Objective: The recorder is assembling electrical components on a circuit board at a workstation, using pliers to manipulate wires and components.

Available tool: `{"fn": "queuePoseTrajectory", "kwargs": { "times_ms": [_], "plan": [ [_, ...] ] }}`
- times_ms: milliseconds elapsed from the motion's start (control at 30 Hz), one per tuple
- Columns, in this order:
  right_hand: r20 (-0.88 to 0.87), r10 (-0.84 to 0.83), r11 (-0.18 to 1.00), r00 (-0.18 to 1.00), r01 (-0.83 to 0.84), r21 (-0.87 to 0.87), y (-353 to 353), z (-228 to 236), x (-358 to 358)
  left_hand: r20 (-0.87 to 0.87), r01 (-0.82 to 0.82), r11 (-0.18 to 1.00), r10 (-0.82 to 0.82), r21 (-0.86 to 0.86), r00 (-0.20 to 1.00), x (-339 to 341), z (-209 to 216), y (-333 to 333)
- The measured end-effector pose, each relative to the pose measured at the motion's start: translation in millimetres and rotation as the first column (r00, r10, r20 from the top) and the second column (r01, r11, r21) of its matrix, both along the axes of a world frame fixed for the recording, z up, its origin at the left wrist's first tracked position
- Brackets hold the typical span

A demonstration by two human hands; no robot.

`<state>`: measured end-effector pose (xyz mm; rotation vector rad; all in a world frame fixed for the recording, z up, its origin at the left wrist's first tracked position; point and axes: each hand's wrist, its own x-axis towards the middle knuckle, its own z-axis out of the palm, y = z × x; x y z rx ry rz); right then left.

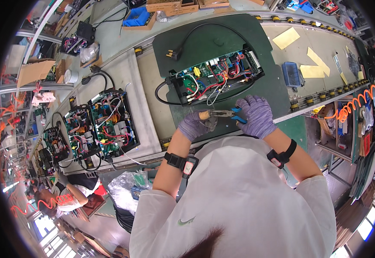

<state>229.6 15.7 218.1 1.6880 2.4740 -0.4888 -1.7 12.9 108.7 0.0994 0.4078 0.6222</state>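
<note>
Both my hands wear purple knit gloves, in front of an open electronics unit point(221, 75). My right hand point(256, 115) is closed around blue-handled pliers point(236, 115), whose metal jaws point left. My left hand point(194, 125) is closed, with a small tan piece point(203, 115) between its fingers, right by the jaw tips. What exactly this piece is cannot be made out. Just beyond my hands, the unit lies in a black tray, its green circuit board crossed by red, white and blue wires. From its left end runs a black power cord point(158, 92); a plug point(173, 54) lies behind.
A dark green mat point(170, 38) lies under the unit. Several similar wired units point(114, 124) sit to the left on the line. A blue plastic box point(291, 74) and yellow paper pieces point(286, 38) lie to the right. Another person point(67, 195) works at the far left.
</note>
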Motion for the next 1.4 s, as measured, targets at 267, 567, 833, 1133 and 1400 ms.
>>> {"fn": "queuePoseTrajectory", "kwargs": {
  "times_ms": [267, 567, 833, 1133, 1400],
  "plan": [
    [0.035, 0.039, 0.999, 0.999, -0.039, -0.023, 0, -8, 3, -0.104, 0.05, 0.998, -0.053, -0.032, 0.993, -3, 4, 1],
    [0.019, 0.02, 0.996, 1.0, -0.018, -0.092, 2, -9, 0, -0.115, 0.03, 0.993, -0.043, -0.113, 0.992, -3, 2, 1],
    [0.061, -0.009, 0.985, 0.998, 0.02, -0.174, 7, -12, 1, -0.096, -0.05, 0.976, 0.03, -0.214, 0.995, 5, 25, 4],
    [-0.29, -0.331, 0.9, 0.898, 0.208, -0.384, 6, -50, 29, -0.637, -0.234, 0.873, 0.475, 0.428, 0.607, 37, -6, 3],
    [-0.5, -0.792, 0.511, 0.351, -0.067, -0.857, 3, -33, 23, -0.411, -0.317, 0.925, 0.378, 0.211, 0.829, 52, 9, 18]
  ]
}}
